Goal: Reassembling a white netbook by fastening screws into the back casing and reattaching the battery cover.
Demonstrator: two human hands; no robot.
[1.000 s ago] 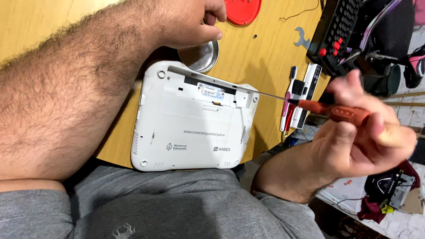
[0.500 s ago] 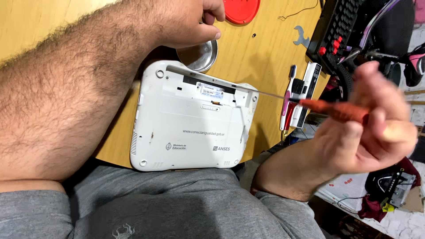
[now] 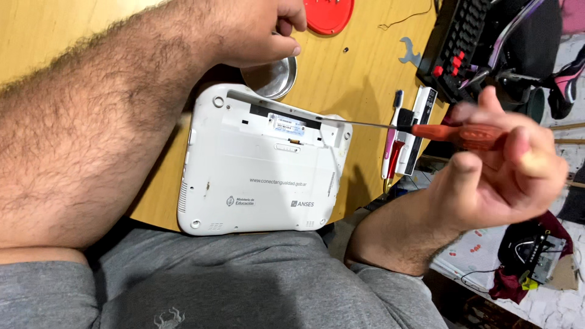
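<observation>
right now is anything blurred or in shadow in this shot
Head view: the right hand is motion-blurred around the sharper orange screwdriver; the white laptop is sharp, with shadow under the left hand over the metal dish.

A small rectangular white label [image 3: 289,125] sits on a black strip near the top edge of the white laptop underside [image 3: 262,176], which lies at the near edge of the wooden tabletop [image 3: 359,73]. Grey printed markings run along the laptop's lower part.

Bare, hairy forearms — no sleeves; grey shirt [image 3: 201,286] at six o'clock carries a small pale crab-like emblem [image 3: 166,318].
</observation>
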